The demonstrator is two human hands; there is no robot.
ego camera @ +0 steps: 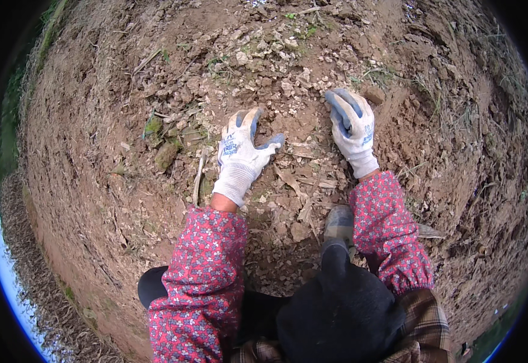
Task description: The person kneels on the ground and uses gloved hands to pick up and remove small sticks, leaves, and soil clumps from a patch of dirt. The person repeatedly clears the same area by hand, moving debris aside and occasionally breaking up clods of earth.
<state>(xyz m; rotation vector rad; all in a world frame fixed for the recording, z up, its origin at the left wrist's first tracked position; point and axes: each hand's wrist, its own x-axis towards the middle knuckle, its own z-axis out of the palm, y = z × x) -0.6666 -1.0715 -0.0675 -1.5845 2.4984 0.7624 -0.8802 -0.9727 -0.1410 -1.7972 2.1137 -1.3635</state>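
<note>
My left hand point(246, 140), in a white knit work glove with blue-grey coated fingers, is over the crumbly brown soil point(298, 122), its thumb and fingers apart and nothing seen between them. To its right, my right hand point(351, 119) wears a matching glove; its fingers are bent and spread a little, palm facing inward, with no object visible in it. Soil clods and pale crumbs lie between and beyond the hands. Dry leaf husks point(302, 181) lie on the ground between my wrists. Floral pink sleeves cover both forearms.
A dry stalk point(199, 177) lies left of my left wrist, near mossy clods point(167, 154). Small green weeds point(310, 31) grow farther ahead. My shoe point(339, 222) stands on the soil below my right hand, beside my dark-clothed knee point(336, 299). Dry plant litter point(50, 313) covers ground at lower left.
</note>
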